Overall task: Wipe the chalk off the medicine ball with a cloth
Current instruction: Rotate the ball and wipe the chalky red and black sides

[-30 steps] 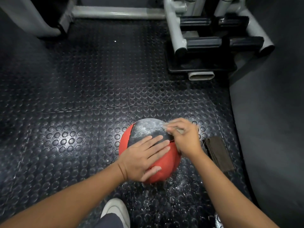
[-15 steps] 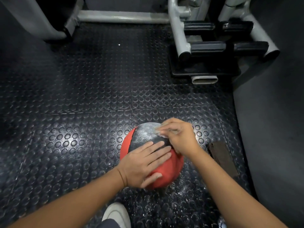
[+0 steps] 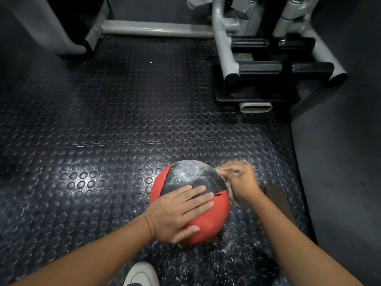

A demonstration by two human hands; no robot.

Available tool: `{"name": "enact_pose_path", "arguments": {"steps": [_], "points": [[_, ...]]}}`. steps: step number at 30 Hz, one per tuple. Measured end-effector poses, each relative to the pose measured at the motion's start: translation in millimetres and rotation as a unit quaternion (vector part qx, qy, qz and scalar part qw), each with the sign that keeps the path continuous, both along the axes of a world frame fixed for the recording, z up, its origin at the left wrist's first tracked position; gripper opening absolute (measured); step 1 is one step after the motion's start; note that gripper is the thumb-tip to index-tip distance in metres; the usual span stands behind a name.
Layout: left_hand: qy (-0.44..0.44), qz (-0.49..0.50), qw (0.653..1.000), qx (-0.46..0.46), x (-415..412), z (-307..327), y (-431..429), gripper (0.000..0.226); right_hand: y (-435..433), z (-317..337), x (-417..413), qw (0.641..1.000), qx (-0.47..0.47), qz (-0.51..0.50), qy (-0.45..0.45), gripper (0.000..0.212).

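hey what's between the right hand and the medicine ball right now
In the head view, a crumpled cloth sits between the right hand and the medicine ball, pressed against the ball's right side.

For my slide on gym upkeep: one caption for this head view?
Left hand steadies chalky medicine ball; right hand wipes with cloth.

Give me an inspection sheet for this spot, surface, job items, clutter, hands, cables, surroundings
Surface: black studded rubber floor, white chalk dust scattered near the ball.
Job's things: red and black medicine ball on the floor, chalk showing on its black top panel; cloth against the ball's right side.
Clutter: flat brown piece on the floor right of the ball; small white speck farther off.
Grippers: left hand flat on the ball; right hand gripping the cloth.
Cables: nothing seen.
Surroundings: grey gym machine frame beyond; white shoe at the bottom edge.
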State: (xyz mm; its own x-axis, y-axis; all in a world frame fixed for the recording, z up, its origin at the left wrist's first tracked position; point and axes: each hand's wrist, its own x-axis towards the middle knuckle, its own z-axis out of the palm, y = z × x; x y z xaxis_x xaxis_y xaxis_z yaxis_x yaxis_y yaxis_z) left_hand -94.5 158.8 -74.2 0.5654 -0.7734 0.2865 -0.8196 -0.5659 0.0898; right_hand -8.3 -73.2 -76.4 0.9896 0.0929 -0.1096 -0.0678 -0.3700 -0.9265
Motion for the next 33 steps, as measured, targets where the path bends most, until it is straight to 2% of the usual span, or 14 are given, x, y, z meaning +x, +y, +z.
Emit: {"name": "enact_pose_path", "arguments": {"steps": [2,6,7,10,13,18,25,27,29,31,33], "points": [[0.0,0.002,1.0,-0.005,-1,-1,1,0.057,4,-1,0,1.0,0.004,-0.006,0.003,0.041],[-0.007,0.022,1.0,-0.01,-3,0,8,0.056,34,21,-6,0.993,0.027,0.081,-0.085,0.026],[-0.005,0.021,1.0,-0.01,-1,0,7,0.057,34,20,-5,0.993,0.028,0.081,-0.08,0.026],[0.008,-0.002,1.0,-0.005,5,1,3,0.057,9,3,-2,0.999,0.037,0.007,-0.01,0.031],[0.014,-0.021,1.0,-0.003,7,1,2,0.058,-4,-5,-6,0.999,0.005,-0.027,0.018,0.03],[0.009,-0.017,1.0,-0.009,6,2,13,0.059,33,23,-13,0.995,0.066,0.045,-0.058,0.023],[0.003,-0.107,0.992,0.069,28,6,35,0.056,13,17,-37,0.997,0.071,-0.041,-0.017,0.025],[0.006,-0.083,0.993,0.085,26,6,49,0.055,13,14,-50,0.996,0.061,-0.07,-0.021,0.029],[0.033,-0.022,0.997,0.063,17,5,54,0.054,17,13,-66,0.992,0.053,-0.104,-0.039,0.031],[0.099,0.075,0.992,0.001,4,6,42,0.055,23,10,-82,0.986,0.049,-0.143,-0.067,0.033],[0.165,0.203,0.963,-0.064,-5,9,18,0.063,28,3,-99,0.98,0.021,-0.165,-0.105,0.038]]}}
